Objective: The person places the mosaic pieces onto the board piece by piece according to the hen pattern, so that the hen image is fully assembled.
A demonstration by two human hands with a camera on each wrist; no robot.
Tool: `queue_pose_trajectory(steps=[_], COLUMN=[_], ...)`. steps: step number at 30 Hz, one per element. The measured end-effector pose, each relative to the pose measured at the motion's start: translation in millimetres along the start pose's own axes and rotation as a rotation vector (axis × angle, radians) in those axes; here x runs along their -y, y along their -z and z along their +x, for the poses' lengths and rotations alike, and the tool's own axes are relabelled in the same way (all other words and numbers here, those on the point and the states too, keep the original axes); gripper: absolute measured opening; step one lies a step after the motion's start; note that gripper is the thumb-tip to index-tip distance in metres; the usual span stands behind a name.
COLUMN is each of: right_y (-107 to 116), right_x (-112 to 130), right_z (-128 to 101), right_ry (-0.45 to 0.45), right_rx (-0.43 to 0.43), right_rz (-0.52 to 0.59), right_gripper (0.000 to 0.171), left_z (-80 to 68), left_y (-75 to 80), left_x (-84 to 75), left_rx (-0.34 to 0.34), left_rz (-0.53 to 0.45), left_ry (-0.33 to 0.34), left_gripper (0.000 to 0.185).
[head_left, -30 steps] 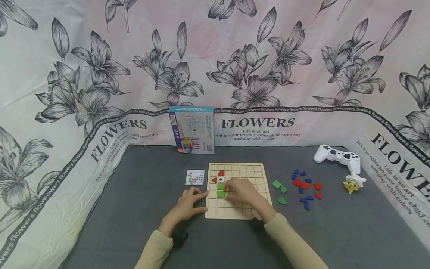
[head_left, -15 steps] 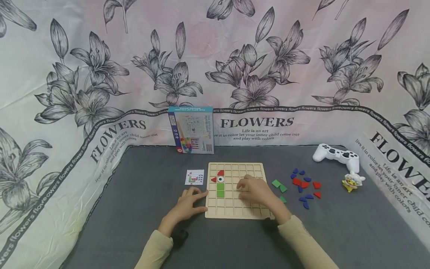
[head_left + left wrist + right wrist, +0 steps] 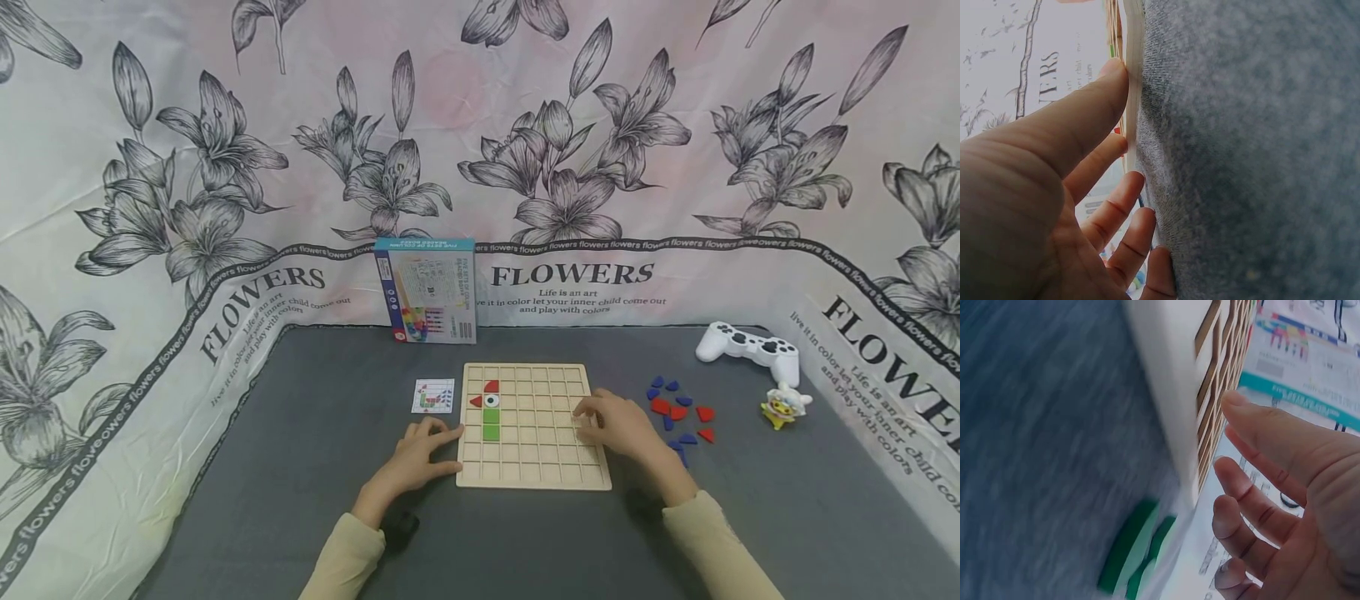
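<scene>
Two green squares (image 3: 491,416) sit toward the left edge of the board (image 3: 540,475), and from my end the right hand (image 3: 621,425) is over its right edge, fingers relaxed, holding nothing. Loose green pieces (image 3: 1124,551) lie on the worktop (image 3: 337,400) just off that edge, outward from those fingertips; right hand's clearly nearer. I can't make out their long axes. Left hand (image 3: 412,457), nothing gripped, touches the board's left edge.

We see pale wooden grid board (image 3: 536,460), flat, gridded face up; second column from left, top down: rounded red piece (image 3: 492,386), white eye tile (image 3: 491,401), two green squares (image 3: 491,423); red triangle (image 3: 476,402) just left of eye tile; we find loose green pieces (image 3: 1125,550) off board's right edge, blurred
</scene>
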State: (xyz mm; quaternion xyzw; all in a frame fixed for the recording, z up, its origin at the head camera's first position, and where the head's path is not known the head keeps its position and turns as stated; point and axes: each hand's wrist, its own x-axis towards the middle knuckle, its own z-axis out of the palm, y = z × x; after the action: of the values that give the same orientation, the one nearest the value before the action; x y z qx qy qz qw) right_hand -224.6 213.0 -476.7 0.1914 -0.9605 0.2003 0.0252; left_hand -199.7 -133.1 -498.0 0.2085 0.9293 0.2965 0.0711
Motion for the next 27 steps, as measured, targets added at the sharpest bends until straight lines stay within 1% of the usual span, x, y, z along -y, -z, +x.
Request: queue_pose_trajectory(steps=[7,13,15,18,19,22,25,27], right_y=[7,14,16,18,18,18,19,19], right_x=[-23,-38,-42,-47,-48,-51,-52,-51], right_z=[-10,-17,-19,-21,-22,-24,-26,-27], right_ry=[-0.032,-0.112,-0.126,-0.145,-0.151,-0.18,-0.216,-0.239], right_rx=[-0.054,-0.037,-0.034,-0.036,-0.036,-0.034,-0.02,-0.011], right_rz=[-0.033,-0.008,0.001,0.006,0.009,0.003,0.006,0.016], right_gripper=[0.028,0.027,0.027,0.028,0.029,0.032,0.034,0.035], left_z=[-0.6,-0.2,-0.7,-2.5,-3.4,-5.0,-4.2,-2.5], left_y=[-0.5,-2.2,-1.9,-0.6,-0.4,0.3,-0.6,-1.7], left_x=[1.2,2.8,2.8,2.1,2.0,1.4,1.8,2.6], left_rx=[0.003,0.006,0.003,-0.012,-0.024,-0.036,-0.026,-0.009], left_rz=[0.003,0.01,0.0,-0.013,-0.002,-0.006,-0.004,-0.013], left_ry=[0.0,-0.001,-0.006,-0.031,-0.056,-0.082,-0.063,-0.029], left_gripper=[0.06,0.06,0.06,0.06,0.06,0.061,0.06,0.06])
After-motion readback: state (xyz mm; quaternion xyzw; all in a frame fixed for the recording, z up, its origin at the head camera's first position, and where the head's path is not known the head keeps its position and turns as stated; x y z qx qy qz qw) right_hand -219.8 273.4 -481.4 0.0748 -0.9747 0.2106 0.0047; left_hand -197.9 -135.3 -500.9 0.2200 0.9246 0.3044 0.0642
